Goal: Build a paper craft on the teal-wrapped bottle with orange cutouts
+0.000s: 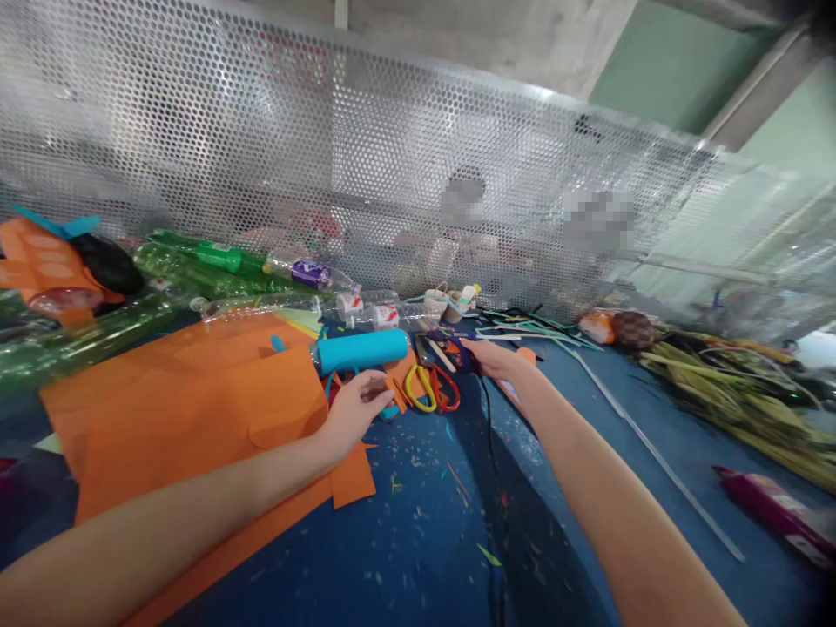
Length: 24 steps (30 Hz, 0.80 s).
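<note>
My left hand (358, 407) is closed on a small orange piece (395, 394), just below a bottle wrapped in blue (362, 350). Over at the right, my right hand (495, 359) has its fingers round a dark blue tool (461, 353) with a black cord (489, 427) running down from it. Between the hands lie scissors with yellow handles (420, 388) and scissors with red handles (446, 389). Large orange sheets (196, 418) lie under and left of my left forearm.
Clear and green plastic bottles (222, 256) line the back left. Pale strips (653, 453) cross the blue table (418, 540). Dry husks (744, 405) and a purple packet (774, 509) lie at the right. A perforated metal screen (261, 148) stands behind, with people beyond it.
</note>
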Motion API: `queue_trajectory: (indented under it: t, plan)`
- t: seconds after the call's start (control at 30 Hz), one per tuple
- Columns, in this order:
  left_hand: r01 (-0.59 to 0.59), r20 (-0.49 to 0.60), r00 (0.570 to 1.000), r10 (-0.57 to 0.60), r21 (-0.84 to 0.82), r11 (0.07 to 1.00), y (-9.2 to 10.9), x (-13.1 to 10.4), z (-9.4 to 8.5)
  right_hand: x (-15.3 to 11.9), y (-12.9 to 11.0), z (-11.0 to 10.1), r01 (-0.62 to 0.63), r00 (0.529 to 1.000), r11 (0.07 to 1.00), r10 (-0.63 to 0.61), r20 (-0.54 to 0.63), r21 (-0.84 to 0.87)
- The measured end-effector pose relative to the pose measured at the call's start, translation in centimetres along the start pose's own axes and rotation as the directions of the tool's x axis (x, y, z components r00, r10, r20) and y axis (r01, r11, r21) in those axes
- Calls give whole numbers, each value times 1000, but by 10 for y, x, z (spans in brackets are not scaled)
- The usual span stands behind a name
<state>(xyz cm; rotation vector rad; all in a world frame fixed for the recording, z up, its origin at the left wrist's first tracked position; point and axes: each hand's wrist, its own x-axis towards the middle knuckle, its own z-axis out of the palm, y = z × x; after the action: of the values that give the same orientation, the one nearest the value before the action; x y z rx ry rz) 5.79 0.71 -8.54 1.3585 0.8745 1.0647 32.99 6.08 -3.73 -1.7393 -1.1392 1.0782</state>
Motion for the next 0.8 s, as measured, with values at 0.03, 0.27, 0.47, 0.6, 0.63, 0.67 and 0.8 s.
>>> queue_trajectory:
  t: [0.03,0.27,0.47,0.6,0.63,0.67,0.8]
  plan:
    - [2,1,1000,-2,1,1000,0,0,0,1,-1,1,-33,999,994,32,-12,-103]
    - [15,-3,1000,-15,-6,1000,4,-1,2,6,-3,14,-78,988,747,-29,-149,-660]
    - [10,-5,1000,-10,-10,1000,7,-2,1,-8,6,29,-143,949,538,-164,-269,-831]
    - [15,-5,1000,-15,-17,1000,8,-3,2,-17,5,33,-166,922,484,-234,-310,-859]
    - [16,-6,1000,-16,-19,1000,9,-3,2,-20,3,33,-161,915,477,-255,-311,-864]
    - [17,-7,1000,-17,-21,1000,9,-3,2,-24,2,33,-151,909,472,-279,-310,-869]
    - [25,-14,1000,-25,-34,999,10,-4,2,-48,-8,36,-58,874,464,-405,-269,-884]
